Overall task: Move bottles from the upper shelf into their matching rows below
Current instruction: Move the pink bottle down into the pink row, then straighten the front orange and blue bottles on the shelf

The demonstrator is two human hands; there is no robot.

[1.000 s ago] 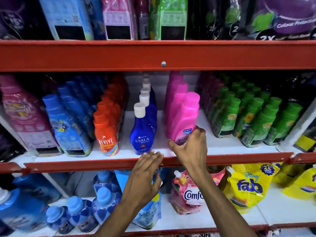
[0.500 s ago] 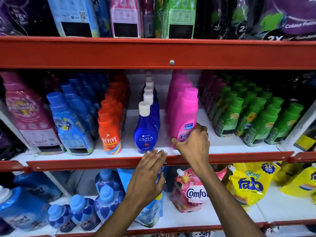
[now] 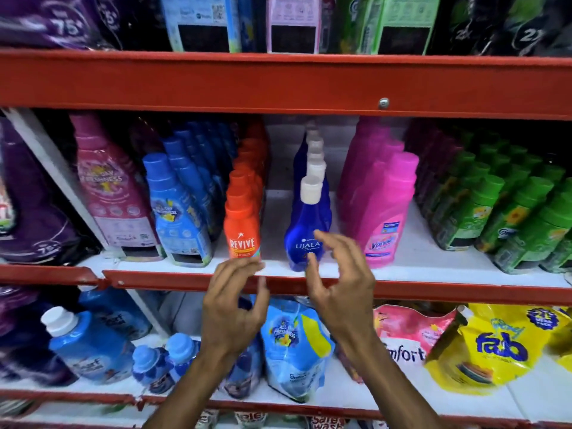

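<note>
Red shelf (image 3: 185, 281); two empty hands (image 3: 288, 301) before one Ujala bottle (image 3: 306, 233).

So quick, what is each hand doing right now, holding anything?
Left hand: open, empty, fingers loosely curled.
Right hand: open, empty, just in front of the blue bottle.

Middle shelf rows, all upright, running near to far: blue bottles (image 3: 178, 212) at left, orange Revive (image 3: 243, 221), dark-blue Ujala with white caps (image 3: 306, 230), pink Vanish (image 3: 385, 212), green bottles (image 3: 483, 212) tilted, at right.
</note>
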